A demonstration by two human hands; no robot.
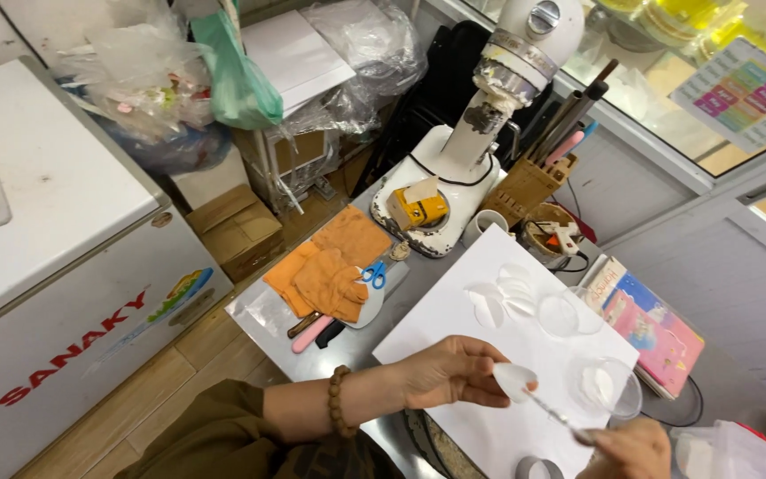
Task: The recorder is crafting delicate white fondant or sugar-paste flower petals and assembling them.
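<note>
My left hand (454, 371) reaches over a white board (454, 319) and pinches a thin white petal-shaped piece (515, 380) between thumb and fingers. A bead bracelet is on that wrist. My right hand (633, 448) at the bottom edge grips a slim metal tool (553, 412) whose tip touches the petal. More white petal pieces (503, 297) lie further up the board. Two clear round plastic cups (567, 313) (609, 388) sit on the board's right side, the nearer one with white bits inside.
A white stand mixer (476, 133) stands behind the board, beside a wooden block of tools (525, 188). Orange cloths (334, 266) and blue-handled scissors (372, 275) lie at left. A pink booklet (653, 328) is at right, a white chest freezer (55, 248) far left.
</note>
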